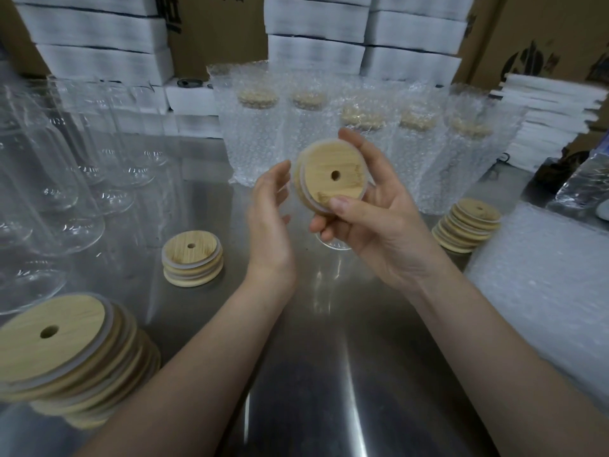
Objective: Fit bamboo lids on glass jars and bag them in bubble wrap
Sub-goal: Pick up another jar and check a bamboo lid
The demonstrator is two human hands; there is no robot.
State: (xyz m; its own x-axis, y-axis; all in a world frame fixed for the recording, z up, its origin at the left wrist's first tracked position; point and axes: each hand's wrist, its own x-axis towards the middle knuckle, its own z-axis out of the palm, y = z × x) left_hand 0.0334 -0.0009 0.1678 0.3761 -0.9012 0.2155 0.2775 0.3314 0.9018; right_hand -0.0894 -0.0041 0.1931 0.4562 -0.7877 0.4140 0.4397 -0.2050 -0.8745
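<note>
My right hand (372, 212) holds a small stack of round bamboo lids (329, 174) with a centre hole, thumb on the near edge and fingers round the far edge. My left hand (270, 206) is beside the stack on its left, fingers straight and touching or nearly touching the lid edge. Under my right hand a clear glass jar (333, 245) shows only its rim. Several jars with lids stand bagged in bubble wrap (329, 127) behind my hands. Empty glass jars (59, 179) stand at the left.
Stacks of bamboo lids sit at near left (66, 354), centre left (192, 257) and right (468, 225) on the steel table (329, 357). A pile of bubble wrap bags (543, 291) lies at right. White foam boxes (99, 34) and cardboard cartons line the back.
</note>
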